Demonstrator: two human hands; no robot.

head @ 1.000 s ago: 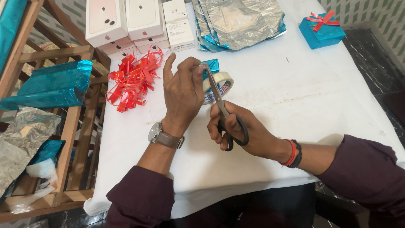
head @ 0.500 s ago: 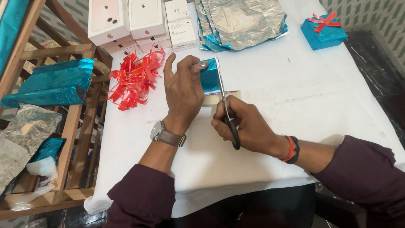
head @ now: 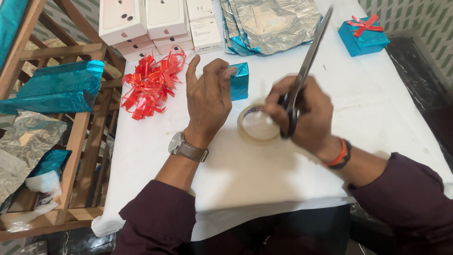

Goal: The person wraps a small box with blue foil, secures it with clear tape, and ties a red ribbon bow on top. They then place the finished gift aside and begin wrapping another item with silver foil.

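Observation:
My left hand (head: 207, 97) is raised over the white table (head: 368, 104), thumb and fingertips pinched beside a small box wrapped in shiny blue paper (head: 239, 81); what they pinch is too small to see. My right hand (head: 304, 113) grips a pair of black-handled scissors (head: 302, 78), blades closed and pointing up and away, blurred by motion. A roll of clear tape (head: 258, 125) lies flat on the table between my two hands, just under the right hand's knuckles.
A heap of red ribbon bows (head: 151, 82) lies left of my left hand. Pink and white boxes (head: 155, 21) and foil sheets (head: 271, 21) sit at the far edge, a blue gift box with a red bow (head: 363, 35) at far right. A wooden rack (head: 61, 118) with blue foil stands left.
My right hand has swung the scissors up and to the right, away from the blue box. The tape roll now lies flat and uncovered. My left hand stayed by the box.

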